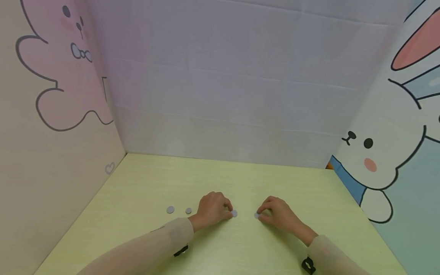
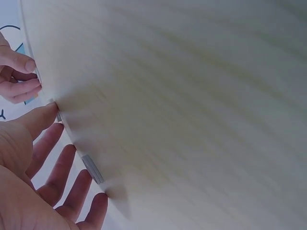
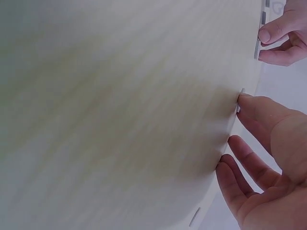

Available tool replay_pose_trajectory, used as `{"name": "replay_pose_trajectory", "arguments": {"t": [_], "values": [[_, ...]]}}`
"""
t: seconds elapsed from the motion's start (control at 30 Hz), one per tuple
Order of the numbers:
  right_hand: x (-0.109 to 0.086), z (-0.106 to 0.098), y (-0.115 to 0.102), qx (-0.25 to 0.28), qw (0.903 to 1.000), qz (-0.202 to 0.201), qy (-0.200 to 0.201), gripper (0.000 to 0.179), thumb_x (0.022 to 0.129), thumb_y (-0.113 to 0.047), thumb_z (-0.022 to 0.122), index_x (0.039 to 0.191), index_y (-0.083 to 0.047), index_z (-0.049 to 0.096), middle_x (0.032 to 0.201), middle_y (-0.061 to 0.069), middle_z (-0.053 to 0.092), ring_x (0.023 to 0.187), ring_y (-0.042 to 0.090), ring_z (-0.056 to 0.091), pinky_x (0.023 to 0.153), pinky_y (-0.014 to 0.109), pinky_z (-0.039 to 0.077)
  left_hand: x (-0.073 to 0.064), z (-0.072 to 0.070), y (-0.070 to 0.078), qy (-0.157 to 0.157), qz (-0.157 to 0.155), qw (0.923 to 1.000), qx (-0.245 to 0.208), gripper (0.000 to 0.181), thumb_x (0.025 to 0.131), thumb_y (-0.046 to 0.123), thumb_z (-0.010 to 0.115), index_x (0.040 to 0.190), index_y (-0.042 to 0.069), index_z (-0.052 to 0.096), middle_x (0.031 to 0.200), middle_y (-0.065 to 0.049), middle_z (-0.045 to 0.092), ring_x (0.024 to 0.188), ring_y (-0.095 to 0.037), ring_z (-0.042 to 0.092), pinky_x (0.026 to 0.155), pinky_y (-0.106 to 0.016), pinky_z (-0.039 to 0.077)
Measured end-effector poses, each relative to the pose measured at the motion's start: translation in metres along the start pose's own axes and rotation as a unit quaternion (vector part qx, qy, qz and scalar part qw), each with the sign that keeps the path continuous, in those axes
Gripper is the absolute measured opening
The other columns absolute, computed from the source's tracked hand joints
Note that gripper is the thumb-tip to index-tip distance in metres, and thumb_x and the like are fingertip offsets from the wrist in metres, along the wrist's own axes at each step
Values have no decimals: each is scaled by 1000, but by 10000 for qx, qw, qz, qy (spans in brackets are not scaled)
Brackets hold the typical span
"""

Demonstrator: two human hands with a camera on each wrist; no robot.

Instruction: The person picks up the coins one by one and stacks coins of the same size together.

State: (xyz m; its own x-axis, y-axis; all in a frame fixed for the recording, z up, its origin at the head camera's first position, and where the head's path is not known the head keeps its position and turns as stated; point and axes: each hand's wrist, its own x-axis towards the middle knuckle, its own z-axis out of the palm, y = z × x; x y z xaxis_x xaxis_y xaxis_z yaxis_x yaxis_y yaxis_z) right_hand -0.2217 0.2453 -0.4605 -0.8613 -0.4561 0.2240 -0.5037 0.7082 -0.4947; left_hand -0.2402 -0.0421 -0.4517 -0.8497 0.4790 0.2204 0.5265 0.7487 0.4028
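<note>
Flat round grey discs lie in a row on the pale yellow table. My left hand (image 1: 214, 208) pinches one disc (image 1: 234, 213) at its edge between thumb and index finger, against the tabletop. Just to its right, my right hand (image 1: 279, 214) pinches another disc (image 1: 257, 215) the same way; the thumb partly covers it. Left of my left hand are a smaller disc (image 1: 188, 210) and a larger disc (image 1: 170, 209). In the right wrist view a further thin disc (image 3: 194, 216) lies beyond the right fingers, hidden in the head view.
The yellow table (image 1: 240, 248) runs back to a white cloth wall (image 1: 223, 95). A side panel with a pink cartoon (image 1: 68, 95) stands at the left, and one with a white rabbit (image 1: 388, 152) at the right. Black wrist straps (image 1: 308, 265) show under the sleeves.
</note>
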Motion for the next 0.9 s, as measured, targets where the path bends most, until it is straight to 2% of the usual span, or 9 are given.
{"name": "replay_pose_trajectory", "arguments": {"t": [0.17, 0.3, 0.43, 0.67, 0.9], "values": [[1, 0, 1, 56, 10000, -23, -1, 6, 91, -18, 87, 96, -17, 84, 97, -5, 69, 88, 18, 65, 77, 33, 54, 1, -1, 0, -87, -74, 9999, -25, 11, 84, 32, 91, 88, 24, 85, 87, 7, 74, 78, -10, 58, 64, -24, 43], [1, 1, 2, 51, 10000, 23, 39, 5, 90, -17, 87, 95, -18, 84, 97, -6, 69, 88, 17, 65, 78, 32, 54, 4, 0, 4, -138, -59, 9999, 42, 16, 84, 33, 91, 96, 23, 85, 96, 7, 77, 86, -13, 64, 70, -28, 48], [1, 1, 2, 36, 9999, 117, 71, 6, 89, -16, 88, 94, -18, 84, 96, -6, 69, 88, 17, 66, 79, 32, 54, 9, 5, 14, -219, 0, 9996, 180, 20, 83, 33, 91, 100, 25, 85, 97, 8, 77, 89, -14, 66, 71, -30, 48], [-1, 0, 0, 68, 9999, 137, 46, 6, 89, -16, 88, 95, -15, 85, 98, -3, 69, 89, 19, 66, 77, 31, 53, 20, 15, 41, -397, 107, 9985, 357, 21, 81, 30, 92, 100, 28, 86, 96, 10, 75, 88, -13, 63, 70, -30, 47], [-1, 1, 1, 78, 9998, 67, 150, 8, 88, -13, 88, 95, -15, 85, 98, -3, 71, 90, 19, 67, 80, 33, 54, 26, 34, 57, -416, 162, 9974, 569, 18, 82, 35, 92, 98, 30, 87, 94, 11, 73, 85, -12, 62, 71, -30, 49]]}}
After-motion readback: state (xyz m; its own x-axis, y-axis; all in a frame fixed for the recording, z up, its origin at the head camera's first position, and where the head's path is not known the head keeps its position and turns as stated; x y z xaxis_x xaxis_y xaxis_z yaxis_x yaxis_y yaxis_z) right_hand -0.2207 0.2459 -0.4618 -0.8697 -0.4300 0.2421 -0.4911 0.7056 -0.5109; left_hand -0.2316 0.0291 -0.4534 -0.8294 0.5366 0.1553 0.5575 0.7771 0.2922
